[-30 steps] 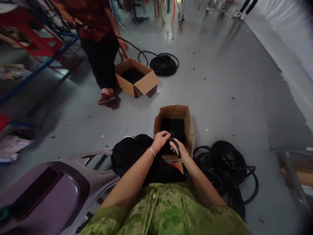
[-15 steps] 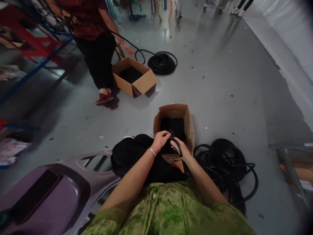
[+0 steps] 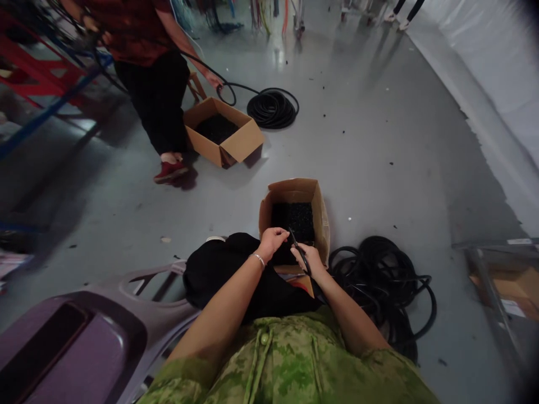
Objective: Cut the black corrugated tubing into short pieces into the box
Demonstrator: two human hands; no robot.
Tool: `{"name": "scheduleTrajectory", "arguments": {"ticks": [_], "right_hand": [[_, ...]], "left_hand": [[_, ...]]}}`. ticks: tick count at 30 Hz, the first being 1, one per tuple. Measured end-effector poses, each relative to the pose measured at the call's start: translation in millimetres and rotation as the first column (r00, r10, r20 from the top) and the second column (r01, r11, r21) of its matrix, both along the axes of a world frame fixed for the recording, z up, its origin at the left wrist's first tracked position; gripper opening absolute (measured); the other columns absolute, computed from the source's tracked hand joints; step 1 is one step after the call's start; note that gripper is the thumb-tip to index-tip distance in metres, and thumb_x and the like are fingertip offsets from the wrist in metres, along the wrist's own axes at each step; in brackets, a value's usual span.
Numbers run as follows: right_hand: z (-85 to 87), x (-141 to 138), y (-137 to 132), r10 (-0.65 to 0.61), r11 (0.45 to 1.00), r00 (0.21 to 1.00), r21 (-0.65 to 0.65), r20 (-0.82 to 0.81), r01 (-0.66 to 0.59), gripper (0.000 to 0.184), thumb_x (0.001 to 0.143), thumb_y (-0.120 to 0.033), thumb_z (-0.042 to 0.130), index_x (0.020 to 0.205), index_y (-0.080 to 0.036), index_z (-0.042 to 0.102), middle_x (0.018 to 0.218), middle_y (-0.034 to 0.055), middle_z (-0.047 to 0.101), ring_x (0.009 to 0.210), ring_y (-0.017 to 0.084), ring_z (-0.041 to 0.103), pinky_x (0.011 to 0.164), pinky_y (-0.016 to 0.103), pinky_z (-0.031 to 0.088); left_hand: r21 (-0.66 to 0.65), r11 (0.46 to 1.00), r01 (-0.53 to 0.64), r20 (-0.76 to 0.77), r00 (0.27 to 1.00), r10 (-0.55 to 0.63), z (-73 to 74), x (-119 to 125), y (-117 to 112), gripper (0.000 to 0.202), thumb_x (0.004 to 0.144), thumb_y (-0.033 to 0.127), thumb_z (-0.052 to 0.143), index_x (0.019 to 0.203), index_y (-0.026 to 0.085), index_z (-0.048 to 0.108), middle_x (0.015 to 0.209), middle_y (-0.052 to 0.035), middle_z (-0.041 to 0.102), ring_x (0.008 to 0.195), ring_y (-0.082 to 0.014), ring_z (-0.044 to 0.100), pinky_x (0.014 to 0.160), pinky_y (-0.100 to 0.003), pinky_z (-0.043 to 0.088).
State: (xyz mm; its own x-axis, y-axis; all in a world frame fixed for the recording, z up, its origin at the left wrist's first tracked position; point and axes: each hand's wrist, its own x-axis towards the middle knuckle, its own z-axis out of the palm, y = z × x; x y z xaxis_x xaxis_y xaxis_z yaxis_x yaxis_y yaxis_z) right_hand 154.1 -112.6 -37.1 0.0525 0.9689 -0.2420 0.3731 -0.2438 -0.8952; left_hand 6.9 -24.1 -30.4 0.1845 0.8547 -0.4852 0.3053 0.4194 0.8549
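Observation:
Over the near edge of an open cardboard box (image 3: 321,221), my left hand (image 3: 273,241) is closed in a pinch. Whatever lies between its fingertips is too small to make out. My right hand (image 3: 310,259) is wrapped around dark scissors (image 3: 296,243), whose tips point up and left toward the left fingertips. Small black pieces (image 3: 301,217) lie in the box below both hands. To the right of the box, a tangled heap of black hose or cable (image 3: 379,269) rests on the floor.
A co-worker (image 3: 155,90) stands at the upper left, holding a black cable that leads to a coil (image 3: 273,108). Beside them is another cardboard box (image 3: 242,140) with black contents. A purple chair (image 3: 101,342) is at lower left; a metal frame (image 3: 490,280) stands at right.
The scissors have turned to a straighter line and look more closed. My left hand stays pinched beside them. The co-worker's lowered hand now touches the cable loop. The view has shifted slightly.

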Motion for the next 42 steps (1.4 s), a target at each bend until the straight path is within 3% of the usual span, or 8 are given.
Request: {"name": "scheduleTrajectory", "arguments": {"ticks": [5, 14, 20, 30, 34, 36, 39, 42], "right_hand": [[-1.1, -3.3, -4.3, 0.020, 0.999, 0.998, 0.031, 0.057, -0.021, 0.035, 0.086, -0.045, 0.054, 0.087, -0.014, 0.072, 0.055, 0.0001, 0.057, 0.049, 0.011, 0.051, 0.048, 0.020, 0.038], [-4.9, -2.5, -4.6, -0.001, 0.999, 1.000, -0.036, 0.004, 0.001, 0.037, 0.084, -0.051, 0.058, 0.091, -0.017, 0.072, 0.053, -0.0011, 0.056, 0.046, 0.013, 0.052, 0.045, 0.022, 0.037], [-3.1, 6.6, 3.7, 0.020, 0.986, 0.995, -0.160, -0.096, -0.035, 0.037, 0.082, -0.052, 0.059, 0.098, -0.020, 0.069, 0.059, -0.0024, 0.060, 0.041, 0.009, 0.049, 0.042, 0.020, 0.037], [-11.7, -3.5, -4.2, 0.019, 1.000, 0.994, -0.001, 0.108, -0.019, 0.036, 0.087, -0.048, 0.052, 0.078, -0.018, 0.069, 0.051, -0.0019, 0.054, 0.049, 0.013, 0.053, 0.048, 0.022, 0.036], [-11.4, -5.2, -4.7, 0.025, 0.999, 0.995, -0.032, 0.097, -0.022, 0.035, 0.086, -0.048, 0.053, 0.073, -0.018, 0.067, 0.054, -0.0017, 0.054, 0.049, 0.011, 0.051, 0.047, 0.020, 0.036], [-11.0, -3.6, -7.8, 0.016, 0.996, 0.999, -0.091, 0.047, -0.011, 0.034, 0.084, -0.049, 0.056, 0.078, -0.018, 0.068, 0.054, -0.0024, 0.054, 0.047, 0.010, 0.049, 0.045, 0.019, 0.036], [-8.3, 2.5, -14.9, -0.038, 0.979, 0.992, -0.201, -0.117, 0.014, 0.039, 0.083, -0.052, 0.057, 0.099, -0.017, 0.068, 0.058, -0.0035, 0.056, 0.043, 0.009, 0.048, 0.043, 0.019, 0.037], [-2.0, 11.1, -20.3, -0.065, 0.974, 0.970, -0.227, -0.235, 0.011, 0.045, 0.083, -0.050, 0.060, 0.113, -0.017, 0.065, 0.067, -0.0018, 0.060, 0.047, 0.008, 0.052, 0.046, 0.019, 0.039]], "left_hand": [[-0.102, 0.994, -0.029, 0.009, 0.999, 0.030, -0.8, 0.1, -0.5, 0.028, 0.070, 0.043, 0.071, 0.069, 0.015, 0.067, 0.056, 0.0001, 0.060, 0.043, -0.0061, 0.040, 0.043, -0.020, 0.026], [-0.147, 0.985, -0.094, 0.058, 0.993, 0.103, 11.6, 0.6, -2.6, 0.014, 0.073, 0.027, 0.069, 0.070, 0.015, 0.061, 0.059, 0.0003, 0.061, 0.042, -0.0052, 0.043, 0.039, -0.017, 0.028], [-0.160, 0.987, -0.015, 0.098, 0.995, 0.031, 14.2, 1.1, -2.8, 0.015, 0.072, 0.025, 0.070, 0.068, 0.015, 0.060, 0.057, 0.0010, 0.061, 0.039, -0.0046, 0.040, 0.038, -0.018, 0.026], [-0.227, 0.971, -0.071, 0.063, 0.994, 0.088, 9.4, 3.5, -1.3, 0.019, 0.073, 0.025, 0.073, 0.066, 0.014, 0.058, 0.054, 0.0012, 0.059, 0.038, -0.0038, 0.040, 0.037, -0.017, 0.026], [-0.235, 0.964, -0.124, 0.111, 0.982, 0.153, 10.9, 0.7, -1.5, 0.020, 0.074, 0.031, 0.074, 0.073, 0.015, 0.060, 0.054, 0.0025, 0.058, 0.040, -0.0051, 0.045, 0.039, -0.017, 0.032], [-0.247, 0.959, -0.139, 0.139, 0.974, 0.177, 13.4, -0.2, -1.8, 0.023, 0.073, 0.034, 0.074, 0.077, 0.016, 0.061, 0.052, 0.0029, 0.057, 0.040, -0.0055, 0.046, 0.039, -0.017, 0.034], [-0.240, 0.961, -0.141, 0.201, 0.961, 0.191, 18.3, -0.3, -2.2, 0.026, 0.073, 0.036, 0.075, 0.082, 0.015, 0.063, 0.055, 0.0023, 0.059, 0.041, -0.0057, 0.047, 0.040, -0.017, 0.035], [-0.217, 0.970, -0.113, 0.267, 0.949, 0.170, 23.6, 1.1, -3.1, 0.026, 0.072, 0.035, 0.074, 0.085, 0.015, 0.064, 0.058, 0.0020, 0.060, 0.041, -0.0050, 0.046, 0.040, -0.017, 0.034]]}}
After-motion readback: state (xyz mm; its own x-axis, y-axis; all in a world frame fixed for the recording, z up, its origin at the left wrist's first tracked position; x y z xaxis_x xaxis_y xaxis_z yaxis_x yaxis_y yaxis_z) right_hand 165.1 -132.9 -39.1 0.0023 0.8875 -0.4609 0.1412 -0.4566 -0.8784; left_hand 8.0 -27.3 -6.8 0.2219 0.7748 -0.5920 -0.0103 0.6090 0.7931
